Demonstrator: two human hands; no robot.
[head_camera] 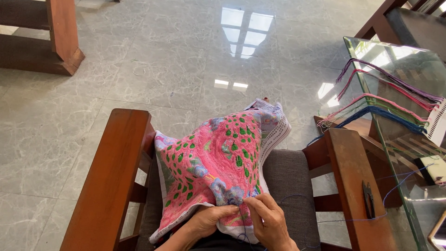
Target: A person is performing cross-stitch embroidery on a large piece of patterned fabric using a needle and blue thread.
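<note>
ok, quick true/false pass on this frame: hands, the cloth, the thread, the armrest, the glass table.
1. Both hands touch the embroidered cloth. True: the left hand and the right hand meet at its near edge.
2. The cloth is mostly blue. False: it is mostly pink with green leaf shapes.
3. A small pair of snips lies on the wooden armrest on the right. True.
4. The glass table holds no thread. False: several coloured thread skeins hang over it.
5. The blue thread lies coiled on the floor. False: it runs from the hands across the armrest toward the table.
</note>
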